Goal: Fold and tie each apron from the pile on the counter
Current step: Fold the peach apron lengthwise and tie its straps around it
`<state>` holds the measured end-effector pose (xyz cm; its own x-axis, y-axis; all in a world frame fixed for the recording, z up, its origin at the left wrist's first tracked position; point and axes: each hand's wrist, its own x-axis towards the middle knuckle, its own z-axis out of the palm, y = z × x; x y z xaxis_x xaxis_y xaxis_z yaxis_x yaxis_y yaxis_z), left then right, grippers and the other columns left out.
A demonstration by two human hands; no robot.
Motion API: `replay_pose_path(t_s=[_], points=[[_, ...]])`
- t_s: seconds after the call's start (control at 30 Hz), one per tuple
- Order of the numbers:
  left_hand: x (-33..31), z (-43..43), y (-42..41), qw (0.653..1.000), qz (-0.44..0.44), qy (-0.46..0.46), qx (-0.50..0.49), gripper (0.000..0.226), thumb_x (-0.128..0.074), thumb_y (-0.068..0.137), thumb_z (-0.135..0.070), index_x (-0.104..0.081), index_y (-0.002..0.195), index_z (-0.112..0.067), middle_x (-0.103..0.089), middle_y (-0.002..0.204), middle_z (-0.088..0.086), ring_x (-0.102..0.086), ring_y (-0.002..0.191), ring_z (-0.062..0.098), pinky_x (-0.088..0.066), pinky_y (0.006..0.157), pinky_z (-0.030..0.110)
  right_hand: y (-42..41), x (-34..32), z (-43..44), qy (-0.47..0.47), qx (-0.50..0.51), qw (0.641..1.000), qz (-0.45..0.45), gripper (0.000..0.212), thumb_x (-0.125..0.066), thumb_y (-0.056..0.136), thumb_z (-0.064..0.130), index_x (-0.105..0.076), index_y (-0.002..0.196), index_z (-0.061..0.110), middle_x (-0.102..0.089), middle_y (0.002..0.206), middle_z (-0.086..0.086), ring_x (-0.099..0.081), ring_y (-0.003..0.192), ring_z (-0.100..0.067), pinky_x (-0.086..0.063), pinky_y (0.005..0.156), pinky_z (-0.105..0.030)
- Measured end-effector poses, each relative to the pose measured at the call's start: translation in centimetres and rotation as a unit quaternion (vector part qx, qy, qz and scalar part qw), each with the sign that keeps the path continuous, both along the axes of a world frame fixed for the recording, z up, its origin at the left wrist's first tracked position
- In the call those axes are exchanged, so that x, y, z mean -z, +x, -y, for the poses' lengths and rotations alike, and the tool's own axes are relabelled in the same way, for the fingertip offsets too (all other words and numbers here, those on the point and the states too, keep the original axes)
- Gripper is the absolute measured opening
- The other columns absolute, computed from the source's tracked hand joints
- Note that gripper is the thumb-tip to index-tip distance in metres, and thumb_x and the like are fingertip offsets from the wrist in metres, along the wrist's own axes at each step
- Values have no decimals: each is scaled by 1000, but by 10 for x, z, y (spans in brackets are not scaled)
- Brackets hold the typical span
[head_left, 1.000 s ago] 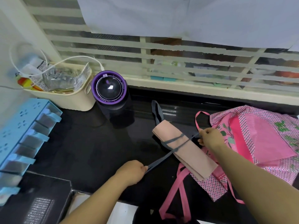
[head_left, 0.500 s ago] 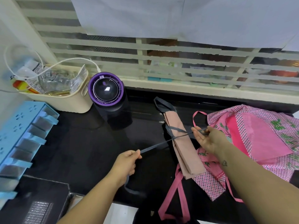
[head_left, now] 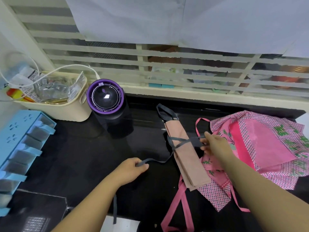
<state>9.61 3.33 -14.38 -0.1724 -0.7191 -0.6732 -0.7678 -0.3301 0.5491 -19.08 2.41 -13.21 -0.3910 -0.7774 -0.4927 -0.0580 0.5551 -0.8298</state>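
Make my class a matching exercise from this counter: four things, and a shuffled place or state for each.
1 peach apron
2 pink apron
3 cream basket
4 blue organiser

a spread unfolded, right side
b far left edge
c folded, wrapped by grey strap
d back left, beside purple-rimmed device

Pairs: 1-c, 2-a, 3-d, 4-b

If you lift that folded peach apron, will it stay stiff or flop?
Probably flop: the apron is thin folded cloth lying flat. Its grey strap sags limply toward the left hand, so it seems soft and light. It may stay bundled, since the strap crosses round its middle.
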Motion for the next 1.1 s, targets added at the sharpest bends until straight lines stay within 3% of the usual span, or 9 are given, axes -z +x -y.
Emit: replay_pose_path(t_s=[0.17,0.27,0.3,0.4,0.47,0.63,0.73,0.93,1.1], points=[[10,20,-45,991,43,-120,51,58,-58,90,-45,-40,141,-25,-53,130,-7,-51,117,15,-44,100,36,-18,-12,-3,24,-167,943,-286,38,-54,94,32,-57,65,9,-60,72,-6,-53,75,-23,-39,67,-32],[12,24,-69,979,72,-139,133,54,-55,92,-45,-41,141,-25,-56,128,-6,-52,116,16,-42,100,38,-22,-17,-7,68,-235,830,-501,23,-56,89,42,-70,97,25,-63,110,2,-49,113,-27,-37,97,-40],[12,25,-74,970,95,-150,167,51,-53,93,-46,-43,138,-26,-58,126,-5,-53,115,17,-41,99,38,-21,-17,-7,31,-256,819,-512,25,-58,88,41,-68,106,26,-61,119,3,-46,118,-27,-34,101,-41],[12,22,-82,946,138,-189,225,36,-51,95,-42,-54,125,-25,-60,120,-2,-55,112,20,-40,95,38,8,-22,-4,-79,-359,846,-385,37,-61,89,34,-61,122,19,-60,124,-1,-48,117,-24,-37,98,-35],[13,19,-85,942,134,-210,226,27,-46,98,-37,-60,116,-23,-60,117,0,-56,108,21,-40,91,38,35,-19,-1,-54,-421,837,-347,42,-60,88,39,-57,125,20,-62,120,-2,-52,112,-23,-42,94,-36],[20,14,-85,956,110,-211,170,36,-50,93,-46,-52,119,-21,-52,116,0,-53,110,20,-42,91,37,60,-2,11,-11,-421,827,-372,49,-58,87,52,-51,124,21,-62,110,-1,-54,106,-22,-39,86,-35],[24,10,-89,949,138,-226,170,41,-56,91,-46,-50,122,-20,-51,120,0,-51,112,20,-44,90,35,59,2,17,-5,-406,848,-340,46,-64,87,43,-45,120,17,-56,115,-2,-55,101,-23,-44,84,-36],[27,5,-86,950,106,-250,157,22,-48,98,-29,-57,115,-18,-56,116,0,-51,107,19,-46,87,32,48,9,25,42,-421,832,-358,20,-56,92,21,-53,108,8,-61,103,-10,-57,87,-25,-46,72,-32],[23,4,-80,973,28,-209,93,16,-52,97,-25,-60,107,-16,-64,102,0,-60,88,15,-50,76,31,30,-6,22,-30,-301,934,-187,13,-57,94,23,-64,93,12,-62,79,3,-55,72,-11,-43,64,-19]])
